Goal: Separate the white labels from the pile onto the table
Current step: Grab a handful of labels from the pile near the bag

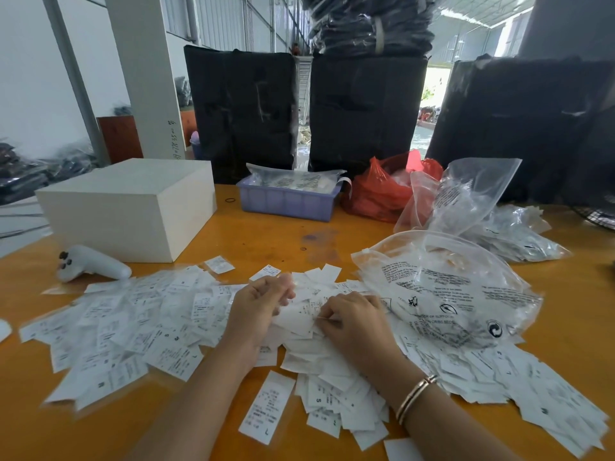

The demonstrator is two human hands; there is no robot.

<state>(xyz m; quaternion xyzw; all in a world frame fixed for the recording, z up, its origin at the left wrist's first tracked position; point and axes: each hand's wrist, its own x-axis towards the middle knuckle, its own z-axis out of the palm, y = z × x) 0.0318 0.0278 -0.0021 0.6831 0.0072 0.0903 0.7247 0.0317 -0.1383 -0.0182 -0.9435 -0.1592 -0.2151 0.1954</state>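
A wide pile of white printed labels [139, 327] covers the near half of the orange table [266, 237]. My left hand [258, 302] is over the middle of the pile with its fingers curled, pinching labels at its fingertips. Beside it, my right hand [352, 322] rests on the heap and pinches a white label [299, 317] that lies between the two hands. A single label [268, 407] lies apart near the front edge, between my forearms. More labels spread to the right [499, 371].
A clear printed plastic bag [449, 287] lies on the labels at right, more clear bags [472, 201] behind it. A white box [129, 207], a white controller [90, 264], a purple tray [286, 201] and a red bag [382, 191] stand further back. Black bundles [243, 111] line the far edge.
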